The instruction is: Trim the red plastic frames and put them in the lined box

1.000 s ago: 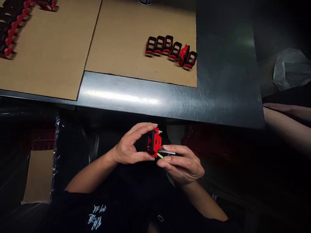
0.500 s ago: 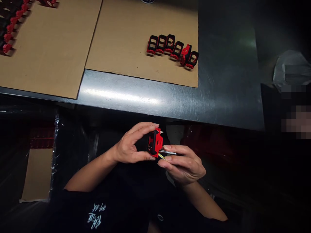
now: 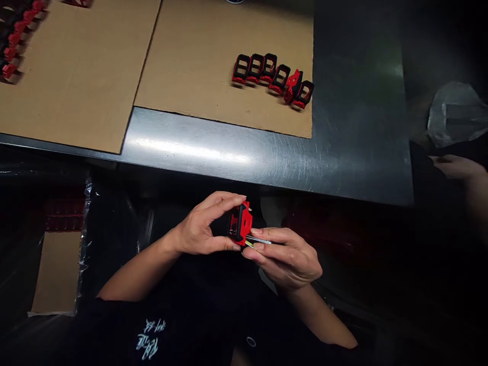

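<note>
My left hand (image 3: pixel 204 226) grips a small red and black plastic frame part (image 3: pixel 245 221) by its upper and lower ends, between fingers and thumb. The part stands on edge, its red face turned right. My right hand (image 3: pixel 292 256) pinches a thin silver rod (image 3: pixel 260 239) and a narrow yellowish strip (image 3: pixel 249 244). Their left ends meet the lower right side of the red face; whether they go inside it is hidden. I cannot tell if rod and strip are one tool. Both hands are in front of the table edge, below the tabletop in view.
Several similar red and black frames (image 3: pixel 270 68) stand on a cardboard sheet (image 3: pixel 190 66) on the metal table (image 3: pixel 229 152). More red parts (image 3: pixel 15 38) line another sheet (image 3: pixel 80 91) at left. Another person's hand (image 3: pixel 455 166) is at far right, near a grey plastic-like object (image 3: pixel 455 114).
Both hands and the held part have shifted slightly left. The rod and strip show a little less length between the part and my right fingers. My grips are unchanged.
</note>
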Tool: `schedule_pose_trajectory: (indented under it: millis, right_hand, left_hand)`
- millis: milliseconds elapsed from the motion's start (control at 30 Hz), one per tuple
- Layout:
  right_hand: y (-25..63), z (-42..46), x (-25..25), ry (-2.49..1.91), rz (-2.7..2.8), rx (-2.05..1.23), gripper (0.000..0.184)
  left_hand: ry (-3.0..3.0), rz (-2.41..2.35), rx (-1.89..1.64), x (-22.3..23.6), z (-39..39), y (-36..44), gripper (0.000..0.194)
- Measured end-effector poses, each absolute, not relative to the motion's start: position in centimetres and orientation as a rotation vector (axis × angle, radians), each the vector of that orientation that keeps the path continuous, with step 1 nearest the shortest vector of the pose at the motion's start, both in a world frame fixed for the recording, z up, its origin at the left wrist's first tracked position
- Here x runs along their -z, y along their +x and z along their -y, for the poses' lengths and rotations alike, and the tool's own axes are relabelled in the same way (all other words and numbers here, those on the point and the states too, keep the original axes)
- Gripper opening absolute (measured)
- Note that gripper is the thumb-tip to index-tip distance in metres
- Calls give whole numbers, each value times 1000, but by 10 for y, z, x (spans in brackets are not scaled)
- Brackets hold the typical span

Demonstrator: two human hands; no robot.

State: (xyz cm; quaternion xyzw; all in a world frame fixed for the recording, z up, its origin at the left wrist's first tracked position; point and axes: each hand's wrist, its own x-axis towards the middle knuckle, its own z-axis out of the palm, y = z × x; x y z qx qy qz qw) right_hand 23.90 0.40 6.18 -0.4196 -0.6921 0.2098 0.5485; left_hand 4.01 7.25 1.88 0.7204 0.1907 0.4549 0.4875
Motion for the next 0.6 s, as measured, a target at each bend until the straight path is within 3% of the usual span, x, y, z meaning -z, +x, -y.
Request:
schedule_pose_trajectory:
  millis: [300,600]
  right_hand:
    - [238,-1,-55,-1037,1704,-342,26]
    - [223,-20,-53,-1140,1513,-300,22]
  left_hand:
    - [1626,-496,-1100,-18,-68,41,88]
    - [1253,-482,-1168,-7,-54,40,93]
